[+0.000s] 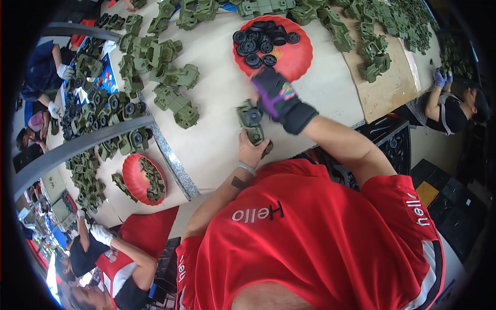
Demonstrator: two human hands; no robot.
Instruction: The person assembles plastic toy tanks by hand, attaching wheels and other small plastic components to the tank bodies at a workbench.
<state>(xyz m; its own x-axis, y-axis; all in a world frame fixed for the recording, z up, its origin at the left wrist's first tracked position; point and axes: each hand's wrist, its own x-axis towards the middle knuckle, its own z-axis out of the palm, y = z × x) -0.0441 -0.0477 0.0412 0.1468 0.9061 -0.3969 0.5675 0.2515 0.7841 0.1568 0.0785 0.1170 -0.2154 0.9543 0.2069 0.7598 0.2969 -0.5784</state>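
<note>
My bare left hand (251, 151) grips an olive-green toy vehicle (255, 135) by its near end, just above the table. A black wheel (253, 115) shows on the vehicle's upper part. Close beyond it is my right hand (276, 97), in a black and purple glove, between the vehicle and a red scalloped dish (298, 64). Motion smears its fingertips, so whether they hold anything cannot be made out. Several loose black wheels (266, 46) lie piled in the far part of the dish.
Olive-green vehicle bodies (176, 106) lie left and along the far side. Others rest near brown cardboard (390, 93) at right. A metal strip (173, 165) edges the table section at left; beyond it stands a red bowl (128, 178) of green parts. Co-workers sit left and far right.
</note>
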